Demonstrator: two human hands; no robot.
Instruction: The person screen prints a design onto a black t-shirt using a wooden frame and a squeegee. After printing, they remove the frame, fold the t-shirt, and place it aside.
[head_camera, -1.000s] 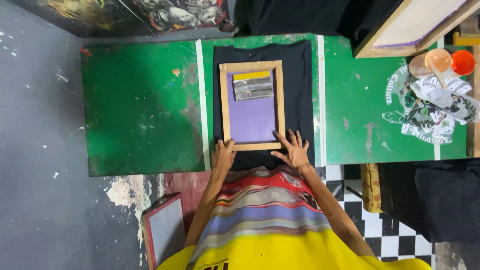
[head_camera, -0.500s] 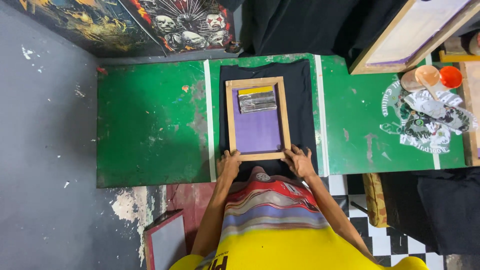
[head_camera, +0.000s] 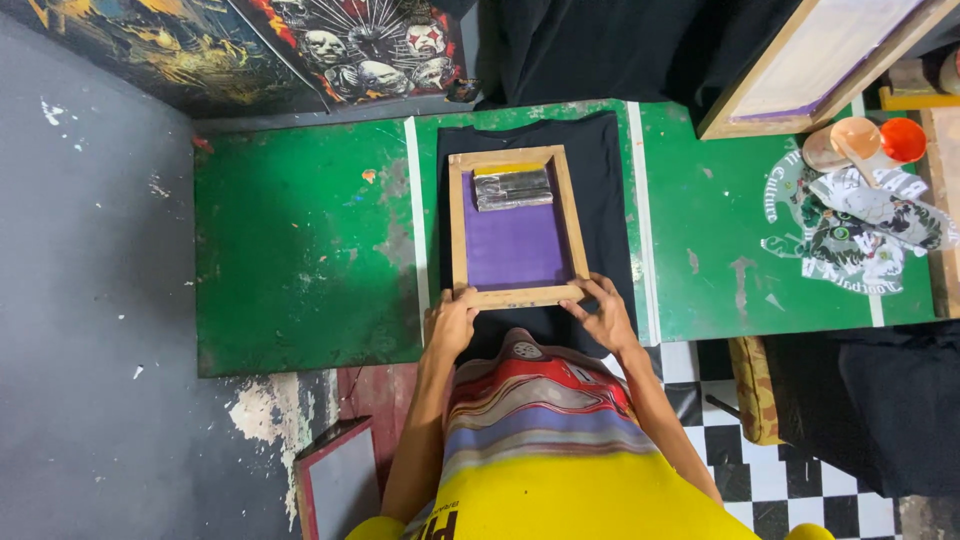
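Wooden-framed printing screen with purple mesh (head_camera: 515, 228) lies flat on a black garment (head_camera: 600, 180) spread over the green worktable (head_camera: 300, 250), its long axis running away from the person. Both hands clasp the frame's near rail, the left hand (head_camera: 452, 325) at the left corner, the right hand (head_camera: 603, 315) at the right, fingers curled onto the wood. A grey squeegee (head_camera: 512, 187) rests inside at the far end, well apart from either hand
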